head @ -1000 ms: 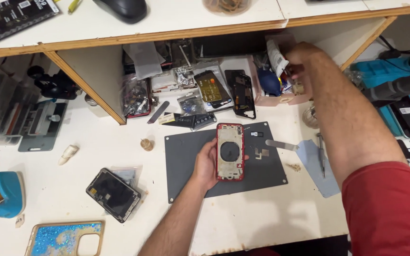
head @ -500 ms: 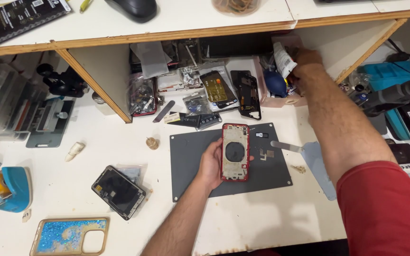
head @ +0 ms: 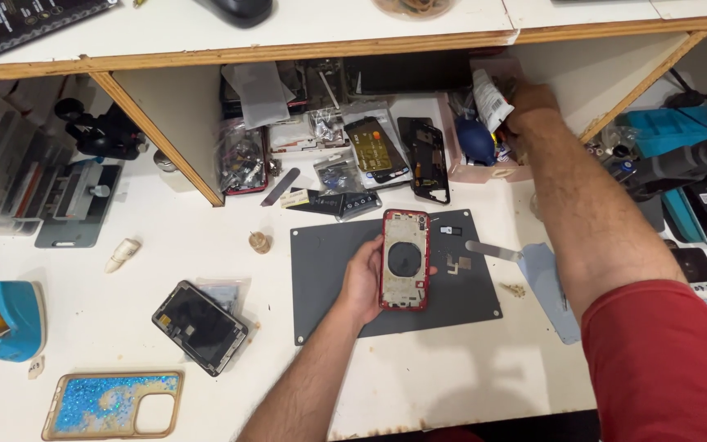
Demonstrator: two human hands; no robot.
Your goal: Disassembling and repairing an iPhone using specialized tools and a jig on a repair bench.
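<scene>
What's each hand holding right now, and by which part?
The left hand holds the red phone housing by its left long edge, over the grey mat. The right hand grips a white tube in the pink tray; exact hold unclear.

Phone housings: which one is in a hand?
The red-framed phone housing on the grey mat, held by the left hand; the black frame lies untouched.

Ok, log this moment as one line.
left hand: holds red phone frame on grey mat | right hand: in pink tray, touching white tube
</scene>
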